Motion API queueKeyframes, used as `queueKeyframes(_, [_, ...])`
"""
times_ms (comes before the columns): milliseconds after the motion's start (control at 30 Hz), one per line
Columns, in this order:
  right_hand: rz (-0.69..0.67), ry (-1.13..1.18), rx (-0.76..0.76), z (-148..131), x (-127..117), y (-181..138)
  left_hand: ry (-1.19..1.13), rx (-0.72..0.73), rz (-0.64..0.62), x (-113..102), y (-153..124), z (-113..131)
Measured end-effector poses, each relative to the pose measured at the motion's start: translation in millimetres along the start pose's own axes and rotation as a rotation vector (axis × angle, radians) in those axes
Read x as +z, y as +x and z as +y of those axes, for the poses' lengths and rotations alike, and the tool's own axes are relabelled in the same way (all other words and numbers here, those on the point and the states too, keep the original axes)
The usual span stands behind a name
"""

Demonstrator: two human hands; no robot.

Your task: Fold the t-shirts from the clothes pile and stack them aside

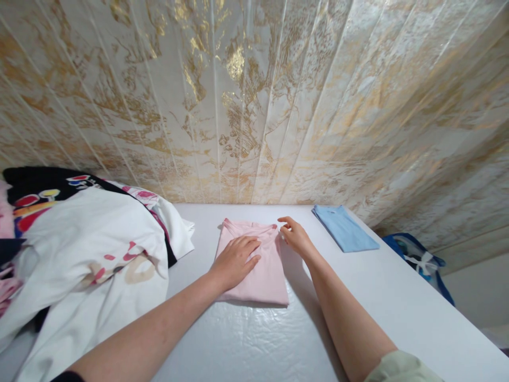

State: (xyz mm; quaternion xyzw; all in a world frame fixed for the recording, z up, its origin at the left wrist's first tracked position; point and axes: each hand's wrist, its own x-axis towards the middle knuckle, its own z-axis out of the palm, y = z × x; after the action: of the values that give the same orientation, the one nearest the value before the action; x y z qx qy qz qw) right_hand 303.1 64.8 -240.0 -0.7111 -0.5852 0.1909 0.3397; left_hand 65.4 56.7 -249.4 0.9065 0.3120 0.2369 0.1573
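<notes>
On the table [358,302], our left hand [234,260] lies on the folded garment [268,276], our right hand [296,237] at its far right corner. The clothes heap [87,249] sits to its left, and the second folded piece [345,229] is right and behind.

Both hands [234,261] [295,236] flat on folded pink shirt [264,276], white table [382,297].

Plain pale pink on the folded top [258,265]; plain light blue on the far garment [345,229]. White counter [397,302]. On the clothes heap [91,244], white with pink-beige print, black with red and yellow shapes. Cream wall [254,95], gold marbling. Blue bag [417,260].
</notes>
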Motion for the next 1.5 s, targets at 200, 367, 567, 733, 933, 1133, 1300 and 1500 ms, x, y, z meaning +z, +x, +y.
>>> queueKeyframes(200, [-0.109, 0.160, -0.017, 2.8, 12.0, -0.7, -0.017, 0.004, 0.000, 0.4, 0.0, -0.7])
queueKeyframes(367, [-0.061, 0.213, -0.088, 6.0, 12.4, 2.2, -0.024, 0.001, 0.005, -2.7, 0.2, 2.1])
queueKeyframes(567, [-0.171, 0.270, -0.044, 1.6, 8.5, 2.0, -0.031, 0.013, 0.031, -1.2, 0.5, 1.0])
queueKeyframes(733, [-0.218, 0.367, -0.045, -3.3, 5.3, -0.3, 0.100, -0.072, 0.049, 0.9, 0.6, 0.8])
queueKeyframes(933, [-0.182, 0.425, 0.000, -0.6, 8.2, -0.3, 0.223, -0.151, -0.131, -0.1, -0.4, 1.7])
queueKeyframes(1133, [-0.315, 0.289, -0.075, -8.7, 0.9, -4.0, 0.234, -0.138, -0.142, -0.1, -0.8, 1.0])
queueKeyframes(1300, [-0.383, 0.266, -0.100, -9.2, -5.1, -4.7, 0.248, -0.140, -0.117, 1.8, -1.8, 0.7])
queueKeyframes(1500, [-0.240, 0.255, -0.146, -5.4, 3.0, -1.1, 0.210, -0.079, 0.016, 1.1, -0.3, -1.0])
